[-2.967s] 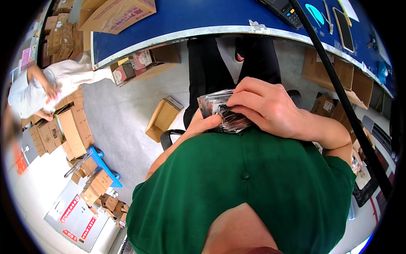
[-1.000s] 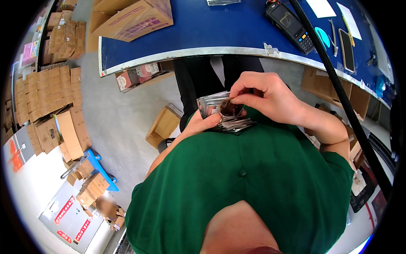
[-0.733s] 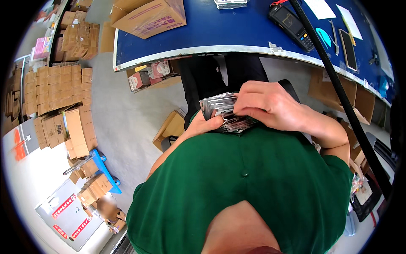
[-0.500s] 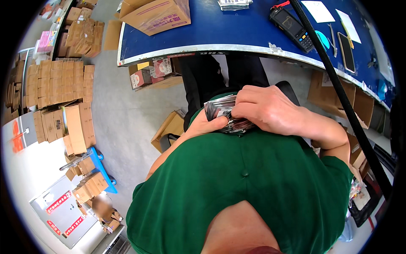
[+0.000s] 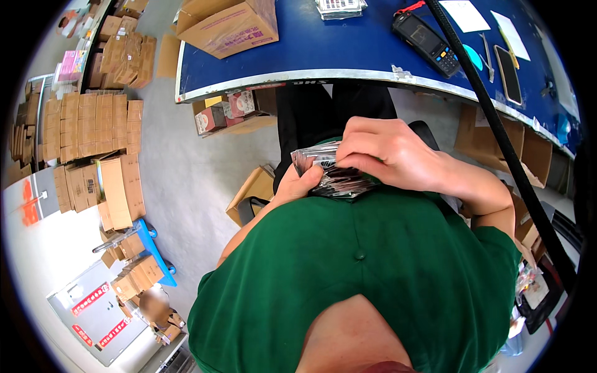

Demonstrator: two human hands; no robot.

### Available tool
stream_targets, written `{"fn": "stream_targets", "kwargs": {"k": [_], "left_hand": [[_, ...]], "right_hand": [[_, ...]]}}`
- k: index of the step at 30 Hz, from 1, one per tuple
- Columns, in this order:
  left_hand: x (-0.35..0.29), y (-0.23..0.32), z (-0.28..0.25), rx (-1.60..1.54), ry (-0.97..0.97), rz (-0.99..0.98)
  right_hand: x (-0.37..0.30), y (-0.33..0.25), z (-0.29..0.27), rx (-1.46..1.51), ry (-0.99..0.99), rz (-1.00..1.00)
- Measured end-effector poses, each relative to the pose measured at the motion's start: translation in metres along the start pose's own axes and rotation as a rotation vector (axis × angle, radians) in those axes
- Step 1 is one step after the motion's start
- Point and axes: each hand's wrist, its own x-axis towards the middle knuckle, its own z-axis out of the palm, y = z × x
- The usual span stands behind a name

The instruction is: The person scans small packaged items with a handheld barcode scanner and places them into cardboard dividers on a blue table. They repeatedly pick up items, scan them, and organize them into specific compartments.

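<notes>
Close to my chest, my left hand is wrapped round a thick stack of thin, shiny packets, dark and silvery with some reddish parts. Its thumb presses on the face of the stack, and the rest of its fingers are hidden. My right hand reaches over from the right, with thumb and fingers pinching the upper edges of the packets. Whether one packet or several are in that pinch cannot be made out.
Ahead stands a blue table bearing an open carton, a stack of flat packets, a handheld scanner and a phone. A black pole slants across the right. Stacked cartons and a blue trolley stand left.
My left thumb and the stack have moved slightly left. The fingers of my right hand have shifted left along the packet edges, and more of the stack's face shows. The view has turned slightly.
</notes>
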Motion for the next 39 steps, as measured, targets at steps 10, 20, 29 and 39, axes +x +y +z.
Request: {"fn": "stream_targets", "kwargs": {"k": [10, 20, 29, 39], "left_hand": [[0.017, 0.001, -0.018, 0.043, -0.015, -0.096], [0.026, 0.011, -0.019, 0.07, -0.125, -0.1], [0.037, 0.008, -0.026, -0.045, -0.201, -0.121], [0.036, 0.007, -0.033, -0.097, -0.063, -0.197]], "right_hand": [[0.01, 0.01, -0.006, -0.068, -0.015, -0.016], [0.024, 0.02, -0.01, -0.08, -0.175, 0.109], [0.036, 0.02, -0.024, 0.333, -0.158, 0.585], [0.034, 0.021, -0.009, -0.126, -0.082, 0.075]]}}
